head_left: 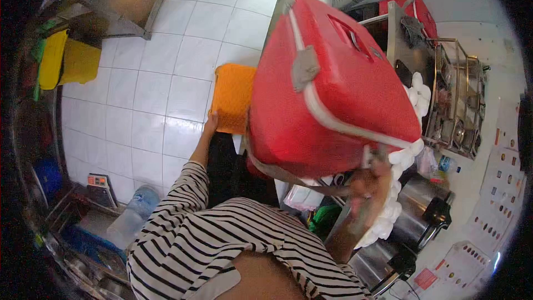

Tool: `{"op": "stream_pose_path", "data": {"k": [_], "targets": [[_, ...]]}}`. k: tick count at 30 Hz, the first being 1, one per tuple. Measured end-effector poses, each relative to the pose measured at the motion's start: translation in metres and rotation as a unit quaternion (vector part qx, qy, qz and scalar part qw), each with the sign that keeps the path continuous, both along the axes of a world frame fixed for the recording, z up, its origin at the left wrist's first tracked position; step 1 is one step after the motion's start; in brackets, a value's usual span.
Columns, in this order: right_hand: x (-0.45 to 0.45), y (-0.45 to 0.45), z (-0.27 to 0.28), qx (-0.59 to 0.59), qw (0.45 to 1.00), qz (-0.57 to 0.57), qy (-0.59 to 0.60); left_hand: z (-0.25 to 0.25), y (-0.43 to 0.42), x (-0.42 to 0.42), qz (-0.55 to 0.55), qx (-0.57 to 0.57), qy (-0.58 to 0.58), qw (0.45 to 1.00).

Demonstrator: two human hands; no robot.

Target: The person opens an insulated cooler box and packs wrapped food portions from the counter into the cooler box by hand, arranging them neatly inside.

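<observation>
A large red bag (355, 89) with grey-white trim and straps fills the middle right of the view, tilted. My right hand (369, 186), blurred, is at its lower right corner, closed round the grey strap there. To the left of the bag, my left hand (213, 121) grips the edge of an orange cloth (233, 97), which hangs partly behind the bag. The underside of the bag and the cloth's right edge are hidden.
White cups or rolls (383, 219) line the counter behind the bag. Steel pots (413, 211), a wire rack (455, 100) and another red bag (425, 16) stand right. A yellow bin (80, 64), a water bottle (136, 214) and a steel table (125, 8) are left.
</observation>
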State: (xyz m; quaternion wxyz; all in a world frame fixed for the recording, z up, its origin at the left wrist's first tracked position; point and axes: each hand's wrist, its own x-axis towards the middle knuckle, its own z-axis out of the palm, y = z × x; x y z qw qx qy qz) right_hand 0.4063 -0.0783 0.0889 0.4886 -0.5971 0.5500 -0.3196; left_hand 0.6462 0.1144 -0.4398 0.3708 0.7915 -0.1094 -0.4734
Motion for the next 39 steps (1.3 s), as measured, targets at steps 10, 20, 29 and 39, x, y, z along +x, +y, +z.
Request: {"op": "stream_pose_path", "data": {"k": [10, 20, 29, 39], "targets": [[0.007, 0.161, -0.190, 0.283, 0.956, 0.070, -0.014, 0.289, -0.047, 0.086, 0.078, -0.276, 0.229, 0.930], [0.006, 0.175, -0.241, 0.142, 0.965, 0.220, 0.022, 0.355, -0.075, 0.048, -0.040, -0.310, 0.056, 0.948], [-0.021, 0.189, -0.230, 0.170, 0.937, 0.293, -0.082, 0.353, -0.050, 0.025, -0.063, -0.283, 0.061, 0.955], [-0.041, 0.187, -0.208, 0.253, 0.875, 0.404, -0.083, 0.344, -0.027, -0.007, -0.040, -0.297, 0.065, 0.952]]}}
